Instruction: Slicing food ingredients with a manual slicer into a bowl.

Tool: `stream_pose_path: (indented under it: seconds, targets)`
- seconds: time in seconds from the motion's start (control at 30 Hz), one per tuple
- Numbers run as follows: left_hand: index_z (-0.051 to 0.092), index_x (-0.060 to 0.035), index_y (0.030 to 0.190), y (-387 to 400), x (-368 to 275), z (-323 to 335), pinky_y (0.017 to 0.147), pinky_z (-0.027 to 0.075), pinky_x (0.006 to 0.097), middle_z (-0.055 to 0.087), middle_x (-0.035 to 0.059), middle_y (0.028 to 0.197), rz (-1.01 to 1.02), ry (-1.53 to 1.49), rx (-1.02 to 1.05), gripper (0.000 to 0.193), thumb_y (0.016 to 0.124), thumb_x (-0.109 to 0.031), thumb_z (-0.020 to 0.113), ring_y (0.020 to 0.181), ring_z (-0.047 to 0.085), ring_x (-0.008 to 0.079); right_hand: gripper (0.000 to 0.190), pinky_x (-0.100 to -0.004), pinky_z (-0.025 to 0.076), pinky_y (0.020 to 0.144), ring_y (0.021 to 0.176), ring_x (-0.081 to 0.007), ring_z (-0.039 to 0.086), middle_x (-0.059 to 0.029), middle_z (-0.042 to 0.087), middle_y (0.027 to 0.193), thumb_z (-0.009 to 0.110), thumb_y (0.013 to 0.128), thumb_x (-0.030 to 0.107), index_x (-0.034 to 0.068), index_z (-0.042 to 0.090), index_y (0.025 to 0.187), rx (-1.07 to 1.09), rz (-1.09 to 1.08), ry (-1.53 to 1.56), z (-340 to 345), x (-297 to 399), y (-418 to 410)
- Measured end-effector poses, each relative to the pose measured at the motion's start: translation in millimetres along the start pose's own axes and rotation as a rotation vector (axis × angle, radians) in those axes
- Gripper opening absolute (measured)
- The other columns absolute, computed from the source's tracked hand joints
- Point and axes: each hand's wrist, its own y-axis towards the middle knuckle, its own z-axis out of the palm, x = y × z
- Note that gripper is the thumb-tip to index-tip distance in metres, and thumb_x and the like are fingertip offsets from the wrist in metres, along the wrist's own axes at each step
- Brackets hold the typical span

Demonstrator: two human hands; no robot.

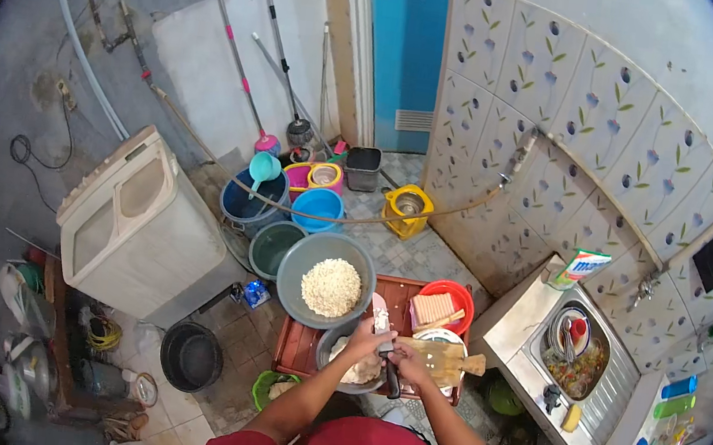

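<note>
Both my hands meet at a kitchen knife [382, 319] over a low red-brown wooden table. My left hand [363, 343] grips it near the base of its blade, which carries white bits. My right hand [414, 365] closes at the top of the dark handle [391, 380]. Below my left hand, a grey basin [326, 351] holds pale whitish chunks [362, 371], partly hidden by my forearm. A wooden cutting board [436, 360] lies beside my right hand, across a white round container [443, 334]. Beyond, a large grey basin [289, 267] contains chopped white pieces [331, 287].
A red basin [469, 298] with pink packs [434, 310] stands on the table [297, 349]. Buckets [278, 249] and a hose [356, 221] lie ahead. A washing machine [147, 243] stands left, near a black tub [192, 357]. Right is a steel sink [627, 382] holding dishes.
</note>
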Motion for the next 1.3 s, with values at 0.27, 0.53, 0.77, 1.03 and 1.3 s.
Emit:
stream_pose_path:
  seconds: [0.27, 0.53, 0.77, 1.03, 1.3]
  targets:
    - [0.057, -0.0042, 0.084, 33.0, -2.4, -57.3, 0.056, 0.045, 0.0243, 0.059, 0.0001, 0.075, -0.057, -0.052, -0.078, 0.018, 0.075, -0.013, 0.070, 0.065, 0.054, 0.0077, 0.019, -0.0258, 0.046, 0.065, 0.073, -0.0120, 0.057, -0.0037, 0.062, 0.085, 0.054, 0.084, 0.008, 0.005, 0.059, 0.102, 0.055, 0.135, 0.188, 34.8, 44.3, 46.7]
    - [0.060, -0.0031, 0.084, 65.1, -2.8, -94.4, 0.057, 0.045, 0.0260, 0.060, 0.0013, 0.075, -0.189, -0.289, -0.179, 0.017, 0.075, -0.013, 0.070, 0.065, 0.056, 0.0094, 0.021, -0.0270, 0.048, 0.067, 0.076, -0.0151, 0.060, -0.0067, 0.061, 0.087, 0.047, 0.087, 0.006, 0.003, 0.052, 0.108, 0.105, 0.224, 0.095, 55.5, 62.8, 90.4]
    - [0.060, -0.0027, 0.085, 89.5, -15.3, -119.3, 0.057, 0.046, 0.0263, 0.061, 0.0024, 0.076, -0.291, -0.319, -0.135, 0.019, 0.074, -0.014, 0.070, 0.064, 0.057, 0.0105, 0.022, -0.0259, 0.047, 0.056, 0.069, -0.0138, 0.060, -0.0052, 0.064, 0.082, 0.048, 0.089, 0.013, 0.007, 0.051, 0.110, 0.111, 0.206, 0.174, 64.8, 61.2, 111.6]
    - [0.060, -0.0038, 0.086, 115.2, -15.9, -136.0, 0.054, 0.046, 0.0259, 0.060, 0.0019, 0.073, -0.313, -0.128, -0.119, 0.024, 0.072, -0.020, 0.072, 0.061, 0.056, 0.0104, 0.022, -0.0270, 0.047, 0.054, 0.069, -0.0133, 0.060, -0.0049, 0.063, 0.079, 0.050, 0.087, 0.014, 0.005, 0.055, 0.107, 0.043, 0.273, 0.183, 72.8, 69.5, 121.8]
    - [0.057, -0.0032, 0.072, 142.3, 20.4, -148.7, 0.048, 0.043, 0.0271, 0.057, 0.0031, 0.065, -0.280, 0.014, -0.156, 0.030, 0.067, -0.026, 0.075, 0.054, 0.053, 0.0108, 0.022, -0.0303, 0.051, 0.062, 0.072, -0.0182, 0.063, -0.0073, 0.062, 0.083, 0.050, 0.089, 0.014, 0.005, 0.050, 0.109, 0.066, 0.289, 0.234, 73.9, 71.1, 126.7]
